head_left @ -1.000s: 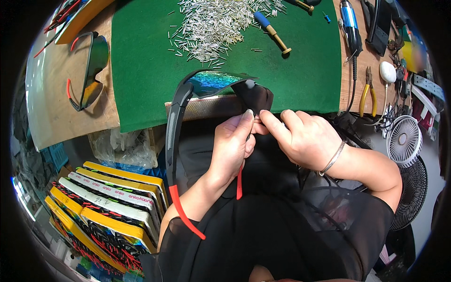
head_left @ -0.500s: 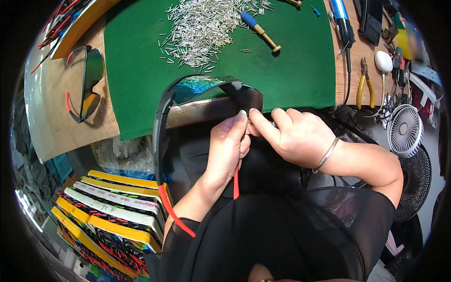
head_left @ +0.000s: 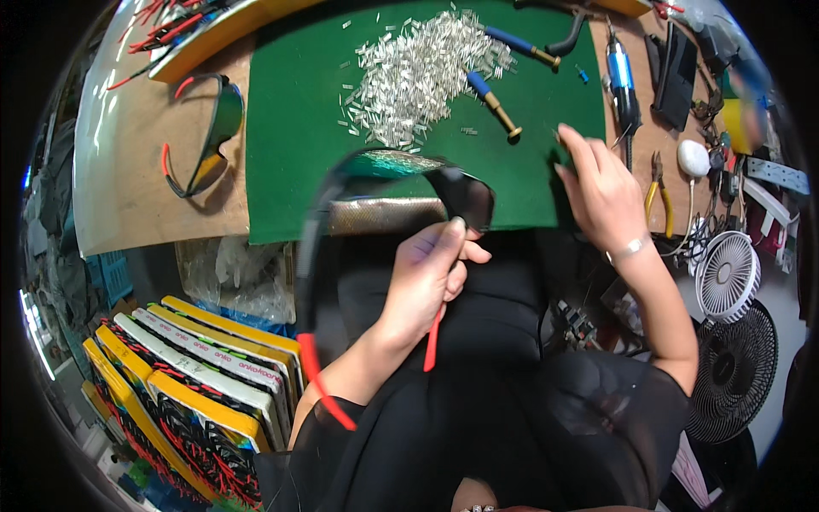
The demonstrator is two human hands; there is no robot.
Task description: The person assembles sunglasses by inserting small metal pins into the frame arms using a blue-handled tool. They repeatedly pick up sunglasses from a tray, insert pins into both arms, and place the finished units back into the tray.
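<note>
At the near edge of the table (head_left: 145, 205), the left hand (head_left: 426, 277) holds a pair of glasses (head_left: 388, 183) with a dark wraparound lens; its fingers (head_left: 456, 235) are closed on the frame near the right hinge, and 1 red-tipped arm hangs down below the palm while the other sweeps out to the left (blurred). The glasses sit over the person's lap, their lens overlapping the front edge of the green mat (head_left: 290, 128).

The right hand (head_left: 601, 183) is apart from the glasses, lying on the mat's right edge with its fingers spread loosely and nothing visibly held; a thin bracelet circles the wrist.

On the mat lie a heap of small silver pins (head_left: 418, 72) and 2 blue-handled tools (head_left: 493, 104). A second pair of glasses (head_left: 205, 136) rests on the bare wood to the left. Yellow-handled pliers (head_left: 657, 188) lie just right of the right hand, and a small white fan (head_left: 727, 275) stands beyond. Stacked boxes (head_left: 188, 367) sit low on the left.
</note>
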